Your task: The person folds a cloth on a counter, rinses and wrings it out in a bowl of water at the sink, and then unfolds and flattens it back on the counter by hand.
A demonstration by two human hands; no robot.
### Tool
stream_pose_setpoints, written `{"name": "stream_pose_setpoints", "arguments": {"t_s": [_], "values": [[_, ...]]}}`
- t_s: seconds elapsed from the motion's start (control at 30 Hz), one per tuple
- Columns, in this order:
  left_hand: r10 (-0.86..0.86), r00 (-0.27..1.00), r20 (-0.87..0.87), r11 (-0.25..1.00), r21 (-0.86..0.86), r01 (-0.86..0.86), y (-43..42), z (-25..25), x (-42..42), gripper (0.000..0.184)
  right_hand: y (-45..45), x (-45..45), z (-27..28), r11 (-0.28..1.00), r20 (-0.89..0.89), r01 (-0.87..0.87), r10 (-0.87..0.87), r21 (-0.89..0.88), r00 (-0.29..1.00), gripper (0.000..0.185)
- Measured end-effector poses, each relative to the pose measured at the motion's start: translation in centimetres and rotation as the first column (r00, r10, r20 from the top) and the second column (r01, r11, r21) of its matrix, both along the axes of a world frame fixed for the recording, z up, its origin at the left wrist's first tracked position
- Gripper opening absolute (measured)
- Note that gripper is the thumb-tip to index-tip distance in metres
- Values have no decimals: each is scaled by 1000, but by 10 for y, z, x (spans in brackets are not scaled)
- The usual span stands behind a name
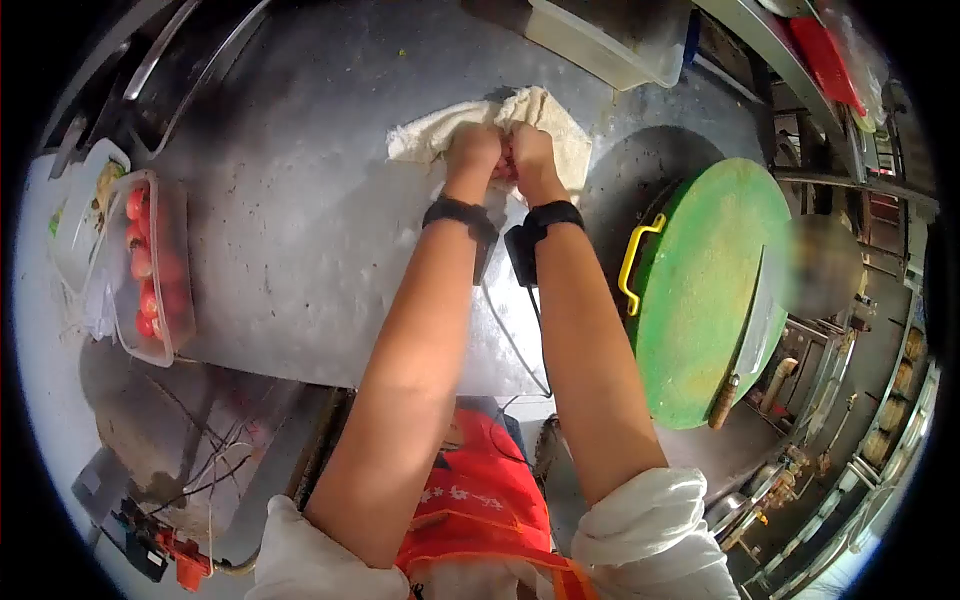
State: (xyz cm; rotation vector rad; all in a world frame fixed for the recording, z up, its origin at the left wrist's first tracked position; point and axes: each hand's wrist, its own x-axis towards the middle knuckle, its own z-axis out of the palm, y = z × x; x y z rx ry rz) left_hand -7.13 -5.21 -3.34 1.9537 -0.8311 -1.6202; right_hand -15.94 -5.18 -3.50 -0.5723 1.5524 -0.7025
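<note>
A cream cloth [562,130] lies bunched on the grey metal table [300,230], spread out to both sides of my hands. My left hand [474,158] is closed at the cloth, its fingers curled in. Close beside it, my right hand [532,158] is also closed, over the cloth's right part. Between the two hands shows something reddish [505,162], too small to make out; it may be fingertips. Each wrist wears a black strap with a small device.
On the right sits a round green board [700,290] with a yellow handle [636,262] and a cleaver [755,325] on it. A clear box of tomatoes [165,338] stands at the left. A plastic tub [590,45] is at the back, near shelving.
</note>
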Motion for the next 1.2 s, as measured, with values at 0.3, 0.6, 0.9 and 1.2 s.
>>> {"name": "stream_pose_setpoints", "arguments": {"t_s": [0.3, 0.6, 0.9, 1.2], "values": [[-341, 940, 2, 940, -23, 341, 148, -42, 18, 31, 140, -15, -40, 736, -409, -675, 634, 56, 657, 26], [-252, 967, 32, 968, 4, 252, 286, -39, 20, 37, 278, -16, -6, 540, -730, -827, 502, -155, 464, 23], [-91, 801, 591, 890, -312, 332, 307, 14, 17, 32, 317, -6, 46, 903, -602, -372, 178, -215, 779, 21], [-61, 729, 682, 667, -515, 538, 338, 28, 3, 52, 332, -27, 62, 645, -872, -758, 313, -96, 376, 49]]}}
